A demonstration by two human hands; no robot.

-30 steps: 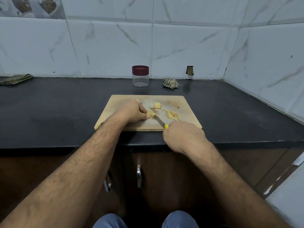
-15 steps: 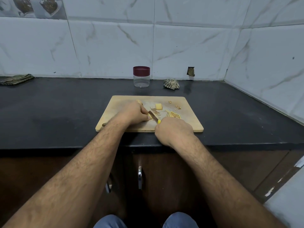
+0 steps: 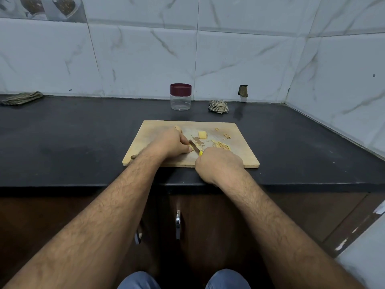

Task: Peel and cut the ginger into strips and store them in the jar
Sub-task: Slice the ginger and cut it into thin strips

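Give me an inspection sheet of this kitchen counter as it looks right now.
Surface: black counter, wooden cutting board near the front edge.
Job's things: ginger block, cut strips, knife; jar lidded, at the wall.
Clutter: peel scraps, crumpled cloth, folded cloth.
Hands: left hand holds down ginger beside the blade; right hand grips the knife.
Cables: nothing seen.
Surroundings: marble tiles, cabinet handle.

Pale matt wooden cutting board point(image 3: 239, 147), scuffed grey mid-surface, lay on a black, faintly glossy stone counter point(image 3: 73, 142); clear plastic jar point(image 3: 180, 101) wore a maroon plastic lid point(image 3: 180, 88); wall tiles point(image 3: 145, 59) were glossy white marble-look; crumpled striped cloth point(image 3: 218, 106) looked rough.
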